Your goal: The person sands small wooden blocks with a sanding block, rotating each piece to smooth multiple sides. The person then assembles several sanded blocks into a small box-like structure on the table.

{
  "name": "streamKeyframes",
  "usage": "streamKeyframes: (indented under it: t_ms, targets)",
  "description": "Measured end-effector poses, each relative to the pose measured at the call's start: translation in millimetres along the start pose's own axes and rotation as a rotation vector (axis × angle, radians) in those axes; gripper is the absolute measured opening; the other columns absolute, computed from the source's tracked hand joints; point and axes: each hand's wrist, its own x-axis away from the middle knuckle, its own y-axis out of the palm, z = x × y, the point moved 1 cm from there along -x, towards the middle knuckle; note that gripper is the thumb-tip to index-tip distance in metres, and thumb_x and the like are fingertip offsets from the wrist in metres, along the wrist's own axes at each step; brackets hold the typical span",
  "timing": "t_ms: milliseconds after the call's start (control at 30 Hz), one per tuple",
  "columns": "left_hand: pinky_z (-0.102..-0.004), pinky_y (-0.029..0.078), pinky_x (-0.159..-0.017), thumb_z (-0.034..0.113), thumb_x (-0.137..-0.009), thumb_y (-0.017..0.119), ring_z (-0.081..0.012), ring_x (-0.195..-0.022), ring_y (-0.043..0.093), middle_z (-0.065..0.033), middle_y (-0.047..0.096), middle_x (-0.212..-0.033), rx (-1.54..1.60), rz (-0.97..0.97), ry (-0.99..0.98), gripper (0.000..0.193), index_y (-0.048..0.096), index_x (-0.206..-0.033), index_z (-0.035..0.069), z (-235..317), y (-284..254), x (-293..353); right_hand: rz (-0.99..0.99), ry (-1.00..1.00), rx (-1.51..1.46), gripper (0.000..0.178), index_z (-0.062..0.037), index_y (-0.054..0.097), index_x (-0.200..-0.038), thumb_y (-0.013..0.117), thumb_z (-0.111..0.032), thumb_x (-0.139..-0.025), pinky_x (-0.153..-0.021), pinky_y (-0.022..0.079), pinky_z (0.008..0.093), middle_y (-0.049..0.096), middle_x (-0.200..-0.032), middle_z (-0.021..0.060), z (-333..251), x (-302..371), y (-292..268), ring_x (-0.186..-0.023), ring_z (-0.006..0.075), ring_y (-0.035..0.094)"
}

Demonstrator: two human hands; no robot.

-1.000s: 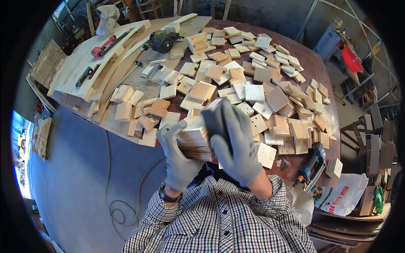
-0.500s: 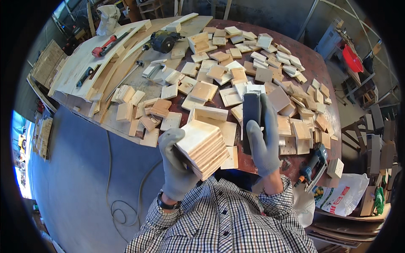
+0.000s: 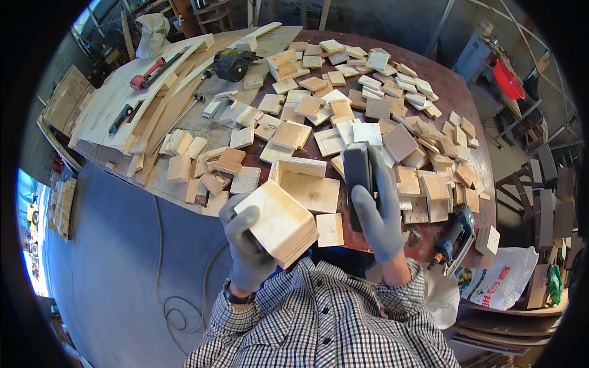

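My left hand (image 3: 244,248), in a grey glove, grips a pale square wooden block (image 3: 279,218) with layered edges, its thumb on the upper face. Whether it is one laminated piece or a stack, I cannot tell. In my gloved right hand (image 3: 381,224) is a dark rectangular block (image 3: 358,175) with a flat face, held upright to the right of the wooden one and apart from it. Just beyond both hands lie an L-shaped wooden piece (image 3: 313,191) and a small square board (image 3: 330,230) at the table's near edge.
Many loose wooden pieces (image 3: 294,135) cover the dark red table (image 3: 481,178). A blue-and-black power tool (image 3: 457,233) lies at the right edge. Farther left are a red tool (image 3: 146,75), a black-and-yellow machine (image 3: 232,64) and long boards (image 3: 165,110). A cable (image 3: 161,257) trails on the floor.
The wooden block has tilted so more of its broad face shows, and it has shifted slightly left. The dark block has dropped a little and turned in my right hand.
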Motion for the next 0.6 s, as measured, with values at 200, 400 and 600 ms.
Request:
streamKeyframes:
  t_ms: [200, 400, 600]
  targets:
    - [-0.0482, 0.050, -0.112, 0.022, -0.075, 0.100, -0.0353, -0.140, 0.050, -0.0226, 0.043, -0.151, 0.378, -0.018, -0.226, 0.099, 0.036, -0.151, 0.018, 1, 15, 18, -0.303, -0.340, -0.420, 0.076, 0.0088, 0.033, -0.164, 0.062, -0.024, -0.102, -0.125, 0.032, 0.0505, 0.044, -0.161, 0.0295, -37, 30, 11, -0.149, 0.0434, 0.045]
    - [-0.0451, 0.050, -0.117, 0.033, -0.111, 0.061, -0.0287, -0.140, 0.054, -0.0152, 0.047, -0.154, 0.905, 0.053, -0.534, 0.056, 0.036, -0.156, 0.013, 2, 22, 28, -0.421, 0.216, -0.372, 0.073, 0.0050, 0.034, -0.164, 0.059, -0.031, -0.106, -0.123, 0.035, 0.0447, 0.049, -0.152, 0.0274, -9, -8, 37, -0.142, 0.0384, 0.049]
    - [-0.0432, 0.047, -0.119, 0.034, -0.109, 0.065, -0.0258, -0.140, 0.053, -0.0134, 0.050, -0.153, 0.817, 0.051, -0.593, 0.065, 0.035, -0.159, 0.007, -6, 13, 32, -0.292, -0.275, -0.365, 0.074, 0.0078, 0.034, -0.163, 0.061, -0.027, -0.103, -0.122, 0.035, 0.0486, 0.042, -0.159, 0.0316, -50, 0, 9, -0.144, 0.0446, 0.048]
